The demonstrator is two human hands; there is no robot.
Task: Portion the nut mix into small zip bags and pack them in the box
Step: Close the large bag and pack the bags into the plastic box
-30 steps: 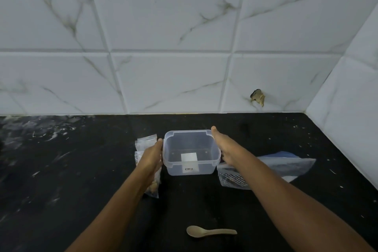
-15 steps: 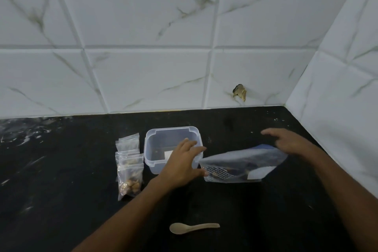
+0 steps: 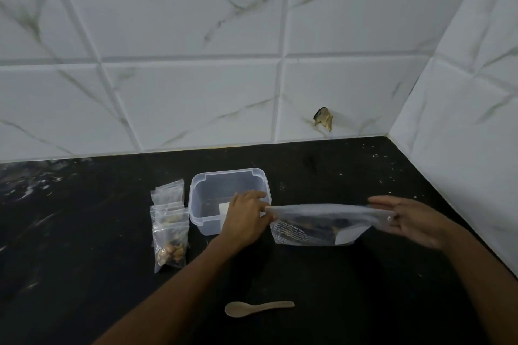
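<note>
Head view: one large nut bag [image 3: 316,225] stands on the black table [image 3: 84,232], pinched at its left top corner by the left hand [image 3: 246,218] and held at the right by the right hand [image 3: 406,218]. One clear box [image 3: 207,193] sits behind the left hand, several small zip bags [image 3: 169,228] lie just left of it, and one spoon [image 3: 258,308] lies nearer.

Home kitchen corner: black stone counter [image 3: 84,246], white marble-look wall tiles [image 3: 179,22], plastic food box [image 3: 207,196], spoon [image 3: 258,308].
</note>
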